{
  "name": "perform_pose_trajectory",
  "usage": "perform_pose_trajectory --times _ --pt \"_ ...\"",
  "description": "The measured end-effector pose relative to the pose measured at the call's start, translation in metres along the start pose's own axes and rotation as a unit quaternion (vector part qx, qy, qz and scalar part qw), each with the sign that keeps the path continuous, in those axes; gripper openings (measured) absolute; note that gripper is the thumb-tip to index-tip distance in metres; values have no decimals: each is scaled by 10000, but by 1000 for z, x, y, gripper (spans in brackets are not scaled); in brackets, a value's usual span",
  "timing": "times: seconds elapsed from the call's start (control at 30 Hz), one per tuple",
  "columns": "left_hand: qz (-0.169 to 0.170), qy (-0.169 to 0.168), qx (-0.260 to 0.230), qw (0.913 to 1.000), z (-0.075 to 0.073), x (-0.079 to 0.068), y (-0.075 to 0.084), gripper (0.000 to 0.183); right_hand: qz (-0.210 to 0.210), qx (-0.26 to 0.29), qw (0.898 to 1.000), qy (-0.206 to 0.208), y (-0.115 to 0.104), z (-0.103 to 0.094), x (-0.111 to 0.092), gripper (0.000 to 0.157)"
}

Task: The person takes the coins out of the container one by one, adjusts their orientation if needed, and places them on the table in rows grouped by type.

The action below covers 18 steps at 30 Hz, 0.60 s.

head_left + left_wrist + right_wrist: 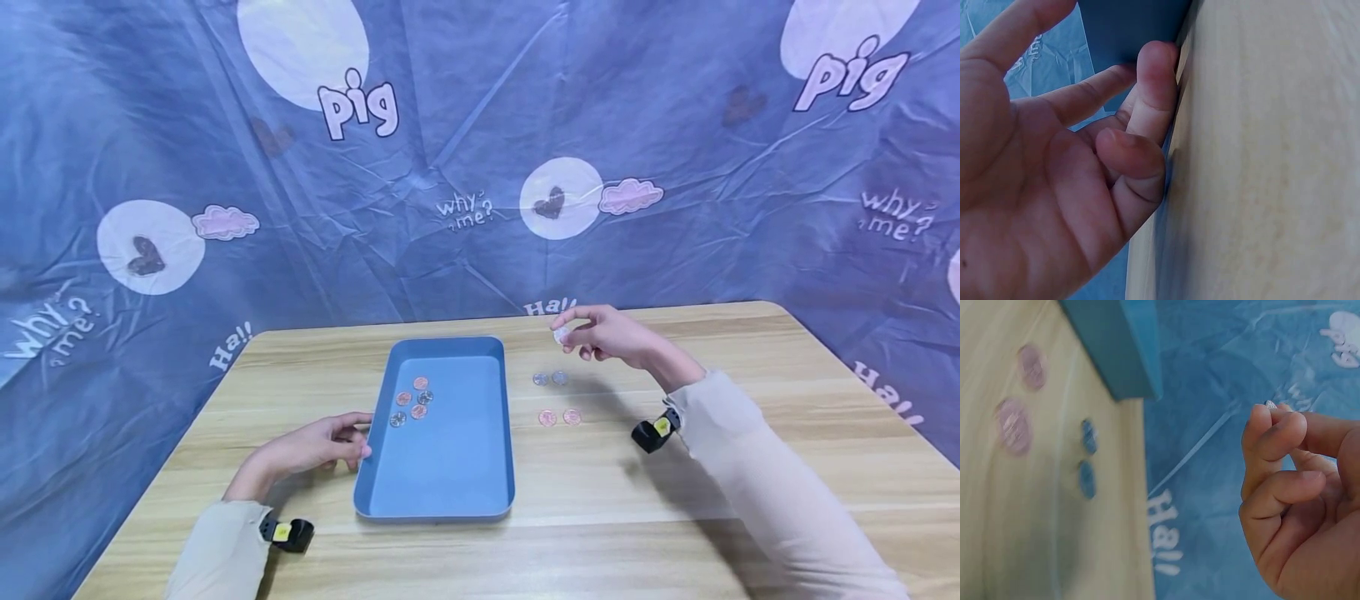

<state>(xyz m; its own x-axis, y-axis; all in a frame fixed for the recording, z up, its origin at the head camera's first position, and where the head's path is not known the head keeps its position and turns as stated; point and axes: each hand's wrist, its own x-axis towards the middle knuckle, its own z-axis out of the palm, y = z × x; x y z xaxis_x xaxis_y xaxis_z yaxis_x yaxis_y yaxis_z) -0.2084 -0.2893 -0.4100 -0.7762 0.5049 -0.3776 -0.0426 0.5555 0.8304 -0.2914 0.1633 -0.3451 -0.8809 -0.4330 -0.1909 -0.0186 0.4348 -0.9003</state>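
My left hand [318, 442] is at the left side of a shallow blue tray [435, 492], its thumb tip at the rim. In the left wrist view, the curled lower fingers [1154, 81] are against the tray's outer wall, low by the table. My right hand [611, 335], raised over the far part of the table, pinches a silver coin [561, 334] between thumb and forefinger. Only a sliver of this coin [1270, 404] shows in the right wrist view. Three copper coins [419, 412] and two silver coins [398, 419] lie inside the tray, toward its left side.
Right of the tray, two silver coins [559, 378] lie side by side on the wooden table [600, 533]. Two copper coins [572, 417] lie nearer me. A blue printed cloth [435, 275] hangs behind the table's far edge.
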Motion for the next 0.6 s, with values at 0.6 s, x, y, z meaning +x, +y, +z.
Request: perform_pose_trajectory --times 0.6 --pt "26 -25 -72 10000 0 0 -1 75 630 -184 9978 63 55 -7 8 43"
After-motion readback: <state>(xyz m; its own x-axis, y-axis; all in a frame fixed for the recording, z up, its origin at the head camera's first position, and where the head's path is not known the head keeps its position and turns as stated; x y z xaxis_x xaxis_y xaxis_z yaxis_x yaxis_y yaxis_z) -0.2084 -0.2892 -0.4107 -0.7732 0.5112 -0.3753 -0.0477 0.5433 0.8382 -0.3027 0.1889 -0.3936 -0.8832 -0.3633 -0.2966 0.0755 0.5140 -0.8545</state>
